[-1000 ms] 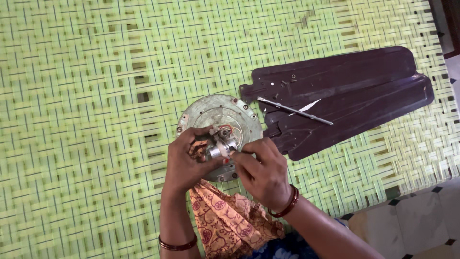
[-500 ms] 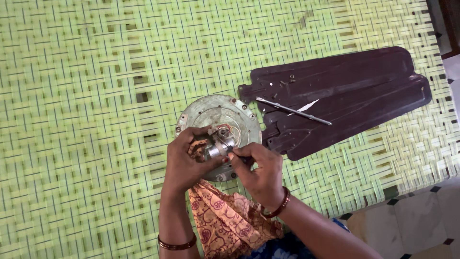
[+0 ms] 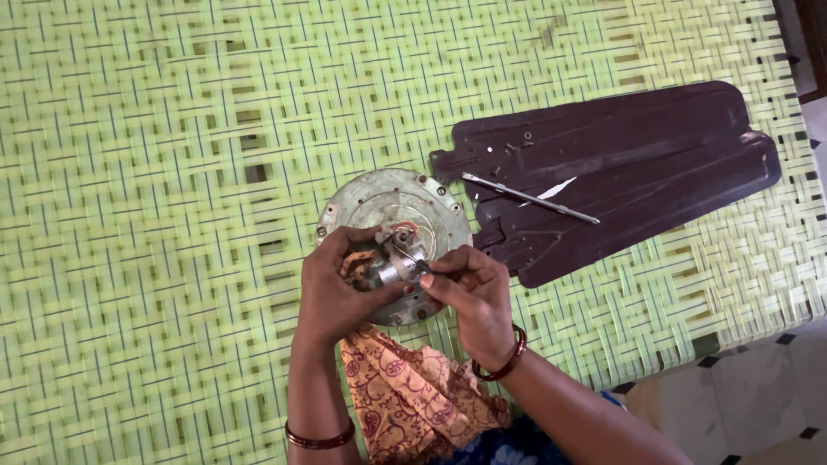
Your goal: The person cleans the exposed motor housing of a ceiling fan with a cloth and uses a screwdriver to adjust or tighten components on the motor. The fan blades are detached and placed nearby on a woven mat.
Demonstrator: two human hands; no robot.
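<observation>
A round grey metal fan motor housing (image 3: 379, 200) lies on a green woven cot. At its centre stands a short metal shaft (image 3: 398, 261) with copper-coloured wiring around it. My left hand (image 3: 332, 293) grips the near left side of the housing, thumb against the shaft. My right hand (image 3: 469, 297) pinches the shaft from the right with its fingertips. Both wrists wear dark red bangles. The near edge of the housing is hidden under my hands.
Dark brown fan blades (image 3: 620, 164) lie stacked to the right, with a thin metal rod (image 3: 530, 198) and small screws on them. The green woven cot (image 3: 155, 172) spans the view. Patterned orange cloth (image 3: 413, 396) covers my lap. Tiled floor (image 3: 741, 396) shows at lower right.
My hands stay on the shaft; the fingers have shifted slightly around it. The view has drifted a little, the blades and housing unchanged.
</observation>
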